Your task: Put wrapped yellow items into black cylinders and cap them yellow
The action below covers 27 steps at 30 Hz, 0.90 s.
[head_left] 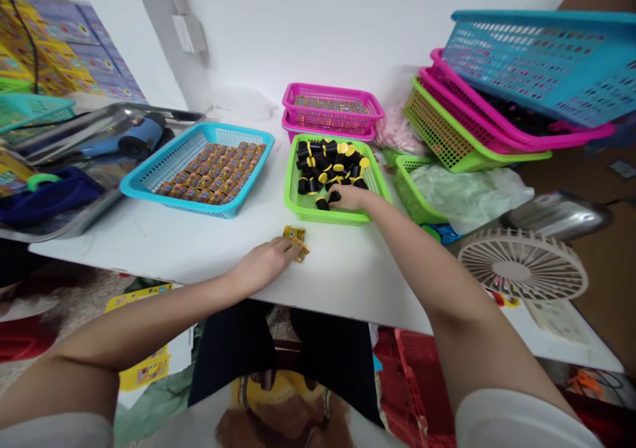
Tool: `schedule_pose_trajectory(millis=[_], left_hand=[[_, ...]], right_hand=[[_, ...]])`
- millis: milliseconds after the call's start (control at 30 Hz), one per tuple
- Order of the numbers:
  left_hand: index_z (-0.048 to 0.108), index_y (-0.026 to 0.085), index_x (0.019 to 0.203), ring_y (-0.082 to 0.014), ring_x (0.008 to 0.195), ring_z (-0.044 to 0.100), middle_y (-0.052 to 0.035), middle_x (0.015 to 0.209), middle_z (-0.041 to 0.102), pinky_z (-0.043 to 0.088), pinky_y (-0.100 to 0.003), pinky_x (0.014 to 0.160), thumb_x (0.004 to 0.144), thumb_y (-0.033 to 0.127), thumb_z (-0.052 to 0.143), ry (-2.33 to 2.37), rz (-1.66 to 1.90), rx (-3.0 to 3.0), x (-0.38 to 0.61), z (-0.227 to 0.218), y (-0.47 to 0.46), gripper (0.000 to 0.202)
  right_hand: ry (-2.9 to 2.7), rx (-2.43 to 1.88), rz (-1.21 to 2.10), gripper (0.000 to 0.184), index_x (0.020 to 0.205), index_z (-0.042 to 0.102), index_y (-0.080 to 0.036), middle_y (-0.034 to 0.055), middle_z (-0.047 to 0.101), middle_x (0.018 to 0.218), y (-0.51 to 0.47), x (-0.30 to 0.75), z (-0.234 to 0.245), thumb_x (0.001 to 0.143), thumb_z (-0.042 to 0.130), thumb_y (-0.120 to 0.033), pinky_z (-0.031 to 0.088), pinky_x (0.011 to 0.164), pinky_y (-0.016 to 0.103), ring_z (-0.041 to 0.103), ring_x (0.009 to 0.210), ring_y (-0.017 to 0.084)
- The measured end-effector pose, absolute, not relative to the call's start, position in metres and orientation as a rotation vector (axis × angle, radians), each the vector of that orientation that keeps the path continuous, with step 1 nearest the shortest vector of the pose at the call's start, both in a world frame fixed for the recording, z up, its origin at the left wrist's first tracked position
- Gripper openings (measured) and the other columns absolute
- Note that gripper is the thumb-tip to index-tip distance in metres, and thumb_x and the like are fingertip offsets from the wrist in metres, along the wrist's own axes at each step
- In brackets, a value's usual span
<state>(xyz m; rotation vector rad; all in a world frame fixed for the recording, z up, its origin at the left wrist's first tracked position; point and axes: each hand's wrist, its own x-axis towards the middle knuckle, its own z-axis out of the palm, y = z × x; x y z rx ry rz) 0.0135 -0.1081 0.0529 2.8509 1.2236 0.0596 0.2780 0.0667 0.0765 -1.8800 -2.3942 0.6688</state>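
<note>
My left hand [265,264] rests low over the white table, its fingers closed at the edge of a small yellow printed label [301,252]. Another yellow printed label [293,232] lies just beyond the fingertips. My right hand [352,197] reaches into the front of a green basket [328,216], with its fingers closed around a small black cylinder [334,197]. Several more black cylinders with yellow ends [322,163] lie jumbled in that basket. To the left, a blue basket [199,206] contains rows of small label-wrapped cylinders [213,173].
Behind the green basket stand stacked pink baskets [332,97]. A leaning stack of baskets [497,126] and a small fan [521,266] are at the right. At the left, a metal tray [94,213] holds a blue tool [134,136].
</note>
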Motion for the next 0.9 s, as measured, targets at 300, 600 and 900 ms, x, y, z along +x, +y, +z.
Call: schedule_pose_trajectory(millis=[300,600,900], left_hand=[[0.071,0.014,0.112,-0.0261,0.114,0.070,-0.0131,0.123,0.073,0.059,-0.039,0.102,0.101,0.015,0.052,1.073,0.104,2.772,-0.001,0.051,-0.145,0.022],[0.065,0.019,0.082,-0.0121,0.078,0.074,-0.0031,0.088,0.078,0.057,-0.020,0.073,0.102,0.035,0.061,0.739,0.732,2.260,0.022,0.092,-0.125,0.026],[0.065,0.017,0.129,-0.0155,0.086,0.080,-0.0031,0.093,0.083,0.062,-0.023,0.077,0.094,0.035,0.071,0.781,0.823,1.855,0.079,0.085,-0.069,0.040]], right_hand=[[-1.686,-1.389,0.614,0.023,0.102,0.053,-0.024,0.0002,0.069,0.093,0.009,0.290,0.090,0.084,0.066,-0.032,0.061,0.087,0.038,0.073,0.084,0.019],[-1.279,-0.692,0.496,0.033,0.093,0.045,-0.029,-0.0038,0.057,0.103,-0.066,0.279,0.063,0.085,0.078,-0.029,0.064,0.089,0.039,0.076,0.093,0.016],[-1.227,-0.919,0.411,0.038,0.121,0.050,-0.034,0.0044,0.073,0.130,-0.075,0.291,0.050,0.092,0.073,-0.044,0.061,0.100,0.050,0.073,0.117,0.022]])
